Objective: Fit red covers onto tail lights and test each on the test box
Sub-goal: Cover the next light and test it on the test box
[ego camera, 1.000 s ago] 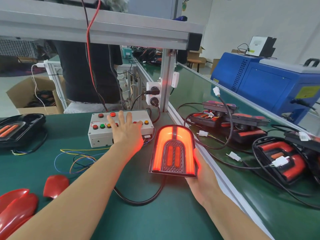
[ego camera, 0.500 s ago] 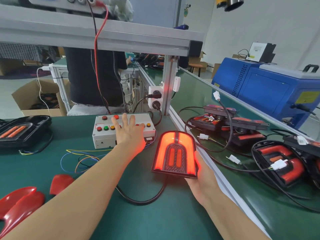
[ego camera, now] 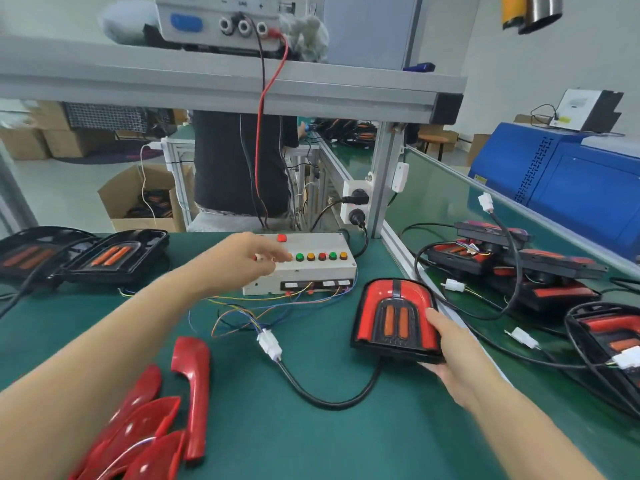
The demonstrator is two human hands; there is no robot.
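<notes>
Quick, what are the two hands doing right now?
Left hand: fingers reaching onto the test box buttons, holding nothing.
Right hand: gripping the tail light by its side.

- Left arm bare, reaches forward from lower left and slants up toward centre.
- Left hand [ego camera: 247,252] palm down, fingers extended forward and a bit blurred; fingertips [ego camera: 285,257] over the button row of the test box [ego camera: 313,271]. Contact with a button cannot be confirmed.
- Right arm bare, comes in from lower right, forearm angled up and left.
- Right hand [ego camera: 457,355] cups the right side and underside of the tail light [ego camera: 394,318]; thumb lies on its top face, fingers curl beneath, wrist straight.
</notes>
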